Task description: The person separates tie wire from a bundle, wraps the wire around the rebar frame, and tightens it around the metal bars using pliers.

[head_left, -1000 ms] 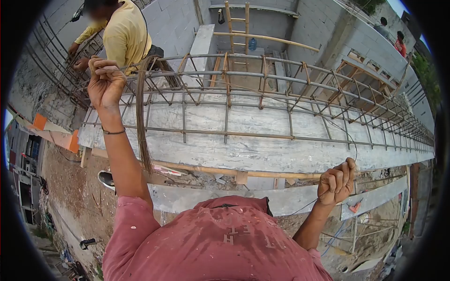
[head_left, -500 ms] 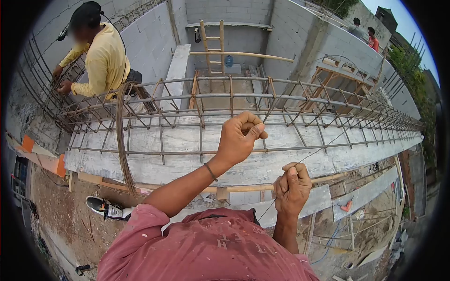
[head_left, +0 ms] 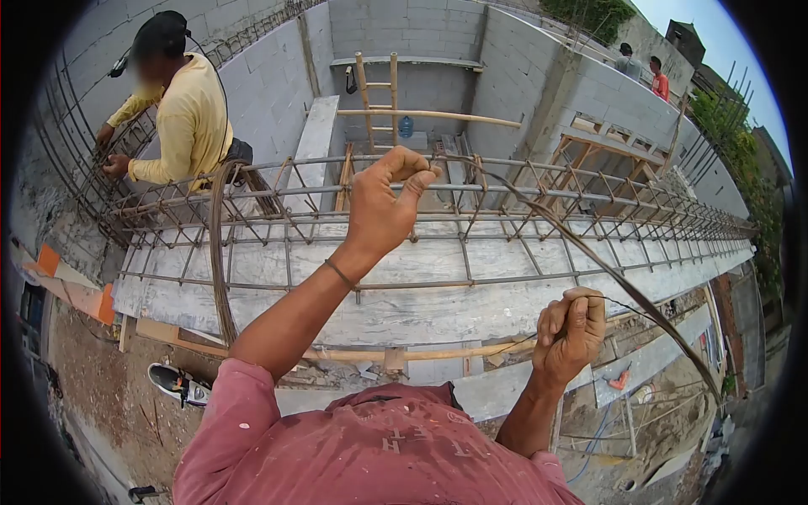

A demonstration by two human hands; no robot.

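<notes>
My left hand is raised above the rebar cage, its thumb and fingers pinched on the end of a dark tie wire. From there the wire arcs down to the right, past my other hand. My right hand is lower, in front of the cage, closed in a pinch on a thin dark wire that sticks out on both sides of the fist. Whether both hands hold the same wire I cannot tell. A bundle of tie wires hangs over the cage at the left.
Under the cage runs a grey formwork board. A person in a yellow shirt handles upright bars at the left. A bamboo ladder stands between block walls. Below are a parked motorbike and loose boards.
My left hand has moved up and left, and my right hand right and slightly down, so they are farther apart. A thick-looking arc of wire now spans to the right of my left hand.
</notes>
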